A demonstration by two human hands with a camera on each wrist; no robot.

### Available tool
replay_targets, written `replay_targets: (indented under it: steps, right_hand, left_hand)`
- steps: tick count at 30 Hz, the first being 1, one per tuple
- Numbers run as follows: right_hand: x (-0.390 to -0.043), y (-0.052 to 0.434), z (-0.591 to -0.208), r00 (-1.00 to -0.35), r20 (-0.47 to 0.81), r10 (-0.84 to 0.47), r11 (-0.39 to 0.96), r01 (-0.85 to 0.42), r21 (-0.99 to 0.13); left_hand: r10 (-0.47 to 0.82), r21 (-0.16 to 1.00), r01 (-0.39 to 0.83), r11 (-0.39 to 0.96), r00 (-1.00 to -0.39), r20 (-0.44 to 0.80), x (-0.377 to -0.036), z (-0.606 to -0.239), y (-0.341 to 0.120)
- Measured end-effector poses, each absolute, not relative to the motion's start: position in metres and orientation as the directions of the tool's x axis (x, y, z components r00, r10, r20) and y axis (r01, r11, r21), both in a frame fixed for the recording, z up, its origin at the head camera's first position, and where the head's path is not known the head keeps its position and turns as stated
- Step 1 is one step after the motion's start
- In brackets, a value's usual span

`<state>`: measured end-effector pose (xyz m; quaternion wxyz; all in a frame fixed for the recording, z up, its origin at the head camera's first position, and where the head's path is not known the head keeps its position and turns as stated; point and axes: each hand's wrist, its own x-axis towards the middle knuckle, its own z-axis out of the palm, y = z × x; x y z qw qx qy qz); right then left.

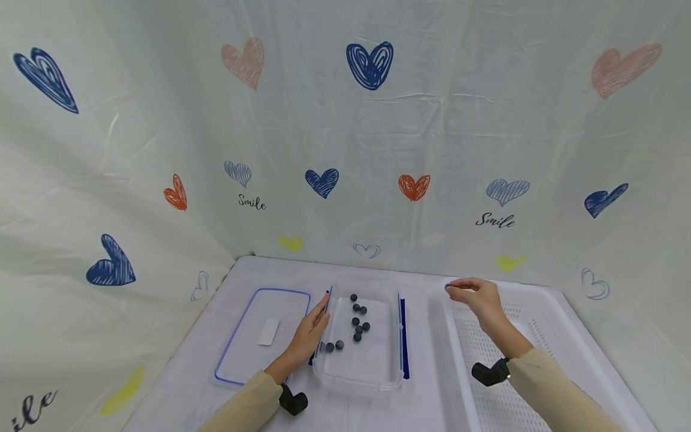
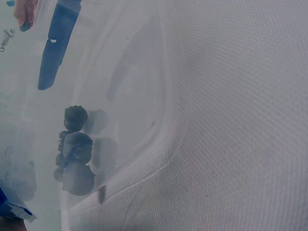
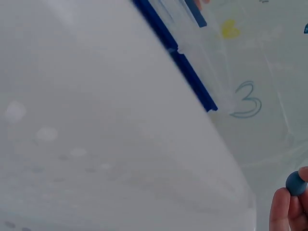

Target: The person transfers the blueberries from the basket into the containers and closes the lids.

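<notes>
A clear plastic box (image 1: 372, 366) with blue side clips (image 1: 402, 336) stands mid-table and holds several small dark balls (image 1: 358, 324). My left hand (image 1: 320, 315) lies with straight fingers along the box's left wall. To the right, my right hand (image 1: 459, 289) is raised over the far left corner of a white perforated basket (image 1: 540, 289) and pinches one dark ball (image 1: 447, 288) in its fingertips. In the right wrist view that ball (image 3: 296, 184) sits between fingertips (image 3: 281, 209) at the bottom right. The left wrist view shows the balls (image 2: 77, 149) through the box's wall.
The box's lid (image 1: 254, 312), blue-rimmed with a white label (image 1: 268, 331), lies flat left of the box. A heart-printed cloth covers the table and rises behind and at both sides. The basket fills the table's right part.
</notes>
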<state>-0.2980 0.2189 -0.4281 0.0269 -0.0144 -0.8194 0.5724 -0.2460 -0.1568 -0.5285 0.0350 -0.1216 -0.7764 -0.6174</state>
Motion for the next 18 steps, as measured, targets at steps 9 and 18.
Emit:
replay_targets:
  steps: [9, 18]
  right_hand:
    - [-0.301, 0.188, -0.423, -0.999, 0.037, 0.009, 0.284, -0.033, -0.958]
    - [-0.303, 0.165, -0.422, -0.999, 0.035, -0.036, 0.284, -0.044, -0.958]
  left_hand:
    - [0.135, 0.944, 0.232, 0.235, -0.969, 0.205, -0.238, -0.515, -0.153]
    - [0.15, 0.948, 0.223, 0.226, -0.97, 0.193, -0.226, -0.49, -0.151]
